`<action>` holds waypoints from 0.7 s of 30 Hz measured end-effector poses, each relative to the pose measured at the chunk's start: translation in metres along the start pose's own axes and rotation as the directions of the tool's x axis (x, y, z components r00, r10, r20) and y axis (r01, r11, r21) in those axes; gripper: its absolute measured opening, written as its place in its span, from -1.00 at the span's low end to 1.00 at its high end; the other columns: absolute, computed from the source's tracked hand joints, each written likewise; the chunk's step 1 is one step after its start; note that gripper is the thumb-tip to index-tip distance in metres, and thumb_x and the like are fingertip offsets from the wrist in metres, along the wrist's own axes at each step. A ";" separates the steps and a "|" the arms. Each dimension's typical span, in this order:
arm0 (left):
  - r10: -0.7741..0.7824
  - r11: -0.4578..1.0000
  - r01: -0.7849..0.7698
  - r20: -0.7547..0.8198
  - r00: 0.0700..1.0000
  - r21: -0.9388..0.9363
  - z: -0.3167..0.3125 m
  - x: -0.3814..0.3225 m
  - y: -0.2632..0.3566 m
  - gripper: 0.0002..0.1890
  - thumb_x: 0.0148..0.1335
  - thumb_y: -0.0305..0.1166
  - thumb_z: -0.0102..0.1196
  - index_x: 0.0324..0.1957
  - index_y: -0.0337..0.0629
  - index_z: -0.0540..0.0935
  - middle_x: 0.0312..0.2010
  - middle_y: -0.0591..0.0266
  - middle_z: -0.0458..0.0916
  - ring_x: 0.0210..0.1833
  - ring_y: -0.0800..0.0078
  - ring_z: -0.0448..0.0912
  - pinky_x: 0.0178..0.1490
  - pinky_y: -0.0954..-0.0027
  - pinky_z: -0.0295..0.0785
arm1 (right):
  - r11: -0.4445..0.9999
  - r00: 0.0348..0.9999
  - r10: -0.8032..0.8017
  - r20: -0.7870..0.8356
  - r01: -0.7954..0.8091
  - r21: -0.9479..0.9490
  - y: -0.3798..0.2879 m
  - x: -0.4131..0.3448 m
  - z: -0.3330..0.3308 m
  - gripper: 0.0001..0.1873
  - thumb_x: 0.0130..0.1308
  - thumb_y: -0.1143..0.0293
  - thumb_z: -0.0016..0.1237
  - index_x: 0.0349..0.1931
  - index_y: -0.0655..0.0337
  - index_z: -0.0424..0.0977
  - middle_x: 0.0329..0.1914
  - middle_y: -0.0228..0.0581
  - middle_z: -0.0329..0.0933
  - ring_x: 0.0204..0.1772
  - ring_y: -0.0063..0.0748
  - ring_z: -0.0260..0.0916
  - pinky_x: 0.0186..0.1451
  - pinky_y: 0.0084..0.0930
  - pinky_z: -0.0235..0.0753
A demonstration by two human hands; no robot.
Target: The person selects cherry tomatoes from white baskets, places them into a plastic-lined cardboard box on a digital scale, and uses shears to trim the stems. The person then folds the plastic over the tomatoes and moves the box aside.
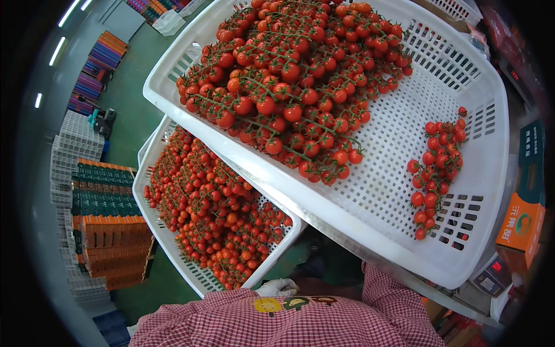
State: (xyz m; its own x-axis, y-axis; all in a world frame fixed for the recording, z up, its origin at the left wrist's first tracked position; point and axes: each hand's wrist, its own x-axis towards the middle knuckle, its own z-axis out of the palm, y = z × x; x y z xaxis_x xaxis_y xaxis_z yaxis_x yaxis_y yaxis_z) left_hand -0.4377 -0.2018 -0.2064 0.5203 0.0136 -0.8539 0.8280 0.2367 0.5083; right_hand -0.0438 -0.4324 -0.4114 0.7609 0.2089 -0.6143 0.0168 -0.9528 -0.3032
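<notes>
My left hand (277, 287), in a white glove, is low in front of my body with its fingers curled. A small dark thing shows at its wrist side, but whether the hand holds anything I cannot make out. My right hand is out of view; its checked sleeve (381, 282) runs down by the table edge. Before me, a white perforated plastic crate (381, 173) holds a heap of cherry tomatoes on the vine (286, 82). One separate vine cluster (435, 169) lies on the crate's right side. A second white crate (173, 256), lower left, is filled with more vine tomatoes (212, 204).
At right, beside the crate, stand an orange and green carton (522, 208) and a device with a red lit display (492, 271). Stacked orange and green cartons (110, 230) and white crates (80, 139) stand on the green floor (130, 86) at left. A metal table edge (347, 245) runs below the crate.
</notes>
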 end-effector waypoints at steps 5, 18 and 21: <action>0.027 0.997 -0.028 -0.007 1.000 -0.068 -0.001 -0.003 -0.006 -0.66 0.35 -0.16 0.07 0.00 -0.20 0.56 -0.16 0.23 0.63 -0.06 0.48 0.56 0.09 0.43 0.42 | 1.000 0.999 -0.026 -0.022 0.026 -0.005 -0.034 0.019 0.018 -0.55 0.51 0.16 -0.33 0.05 0.37 0.46 -0.02 -0.18 0.55 0.11 -0.34 0.47 0.17 -0.37 0.44; 0.827 0.400 -0.580 -0.007 0.562 0.710 0.013 -0.028 0.105 0.04 -0.16 -0.13 0.43 0.37 -0.20 0.17 0.35 -0.20 0.15 0.42 -0.09 0.13 0.45 0.03 0.06 | 0.584 0.335 -0.771 0.542 0.031 0.811 -0.168 -0.285 -0.127 -0.83 0.37 0.44 -0.07 -0.25 0.36 0.56 -0.38 -0.29 0.59 -0.28 -0.52 0.50 -0.11 -0.53 0.52; 0.860 0.233 -0.689 0.186 0.476 0.686 0.027 -0.041 0.141 0.08 -0.17 -0.03 0.44 0.37 -0.20 0.16 0.33 -0.19 0.20 0.41 -0.10 0.16 0.44 -0.01 0.06 | 0.360 0.518 -0.808 0.281 0.056 0.931 -0.176 -0.321 -0.226 -0.55 0.35 0.05 0.01 -0.27 0.38 0.51 -0.36 -0.32 0.53 -0.28 -0.56 0.44 -0.14 -0.56 0.46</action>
State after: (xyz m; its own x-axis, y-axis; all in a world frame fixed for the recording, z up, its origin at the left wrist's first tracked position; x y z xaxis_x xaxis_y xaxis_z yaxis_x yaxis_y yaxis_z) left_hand -0.3361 -0.1953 -0.0968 0.9982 0.0290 0.0516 -0.0225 -0.6206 0.7838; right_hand -0.1440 -0.3817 0.0038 0.1982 0.9398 -0.2785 -0.5557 -0.1264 -0.8217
